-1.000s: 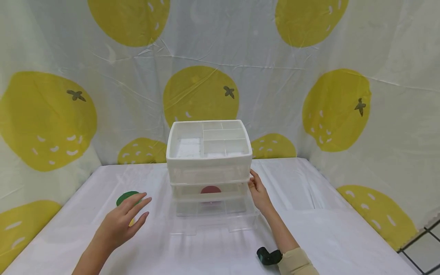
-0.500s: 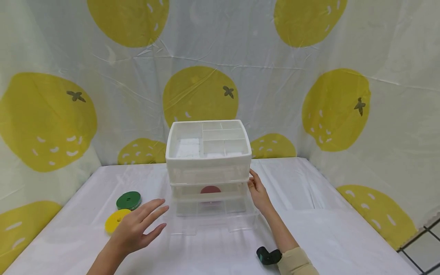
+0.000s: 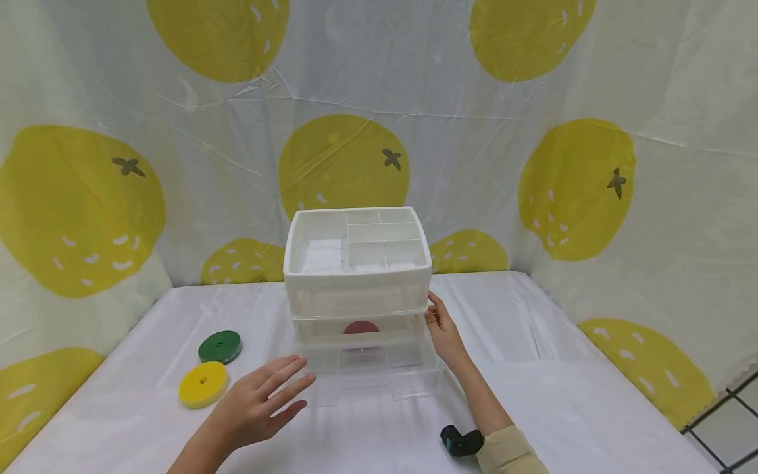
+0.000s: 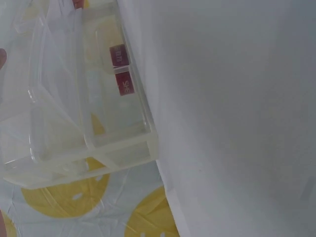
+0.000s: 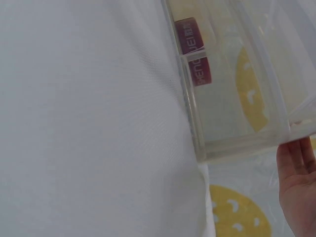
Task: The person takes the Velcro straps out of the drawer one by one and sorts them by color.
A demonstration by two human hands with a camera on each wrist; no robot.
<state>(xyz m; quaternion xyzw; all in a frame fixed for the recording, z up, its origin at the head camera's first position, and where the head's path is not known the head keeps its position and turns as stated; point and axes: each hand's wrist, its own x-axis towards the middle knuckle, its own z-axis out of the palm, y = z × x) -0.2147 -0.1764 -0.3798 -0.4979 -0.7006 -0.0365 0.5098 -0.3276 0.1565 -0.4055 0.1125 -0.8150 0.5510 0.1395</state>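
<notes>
A white drawer box [image 3: 358, 294] with a divided top tray stands mid-table. Its lower part is clear plastic, and a clear drawer [image 3: 364, 361] juts forward from it. Through the plastic shows a maroon disc [image 3: 361, 327], lettered on its edge in the right wrist view. My right hand [image 3: 445, 332] rests its fingers against the box's right side; in the right wrist view these fingers [image 5: 296, 155] lie straight along the plastic. My left hand [image 3: 260, 401] holds nothing, fingers spread loosely, its fingertips overlapping the drawer's left front corner in the head view.
Left of the box lie a green disc [image 3: 220, 347] and a yellow disc [image 3: 203, 384], each with a small centre hole. A black elbow-shaped piece [image 3: 461, 441] lies beside my right sleeve [image 3: 510, 451]. A lemon-print cloth [image 3: 474, 164] hangs behind and around the white-covered table.
My left hand has moved right, from over the discs to the drawer's left front corner, uncovering the green and yellow discs. My right hand stays at the box's right side.
</notes>
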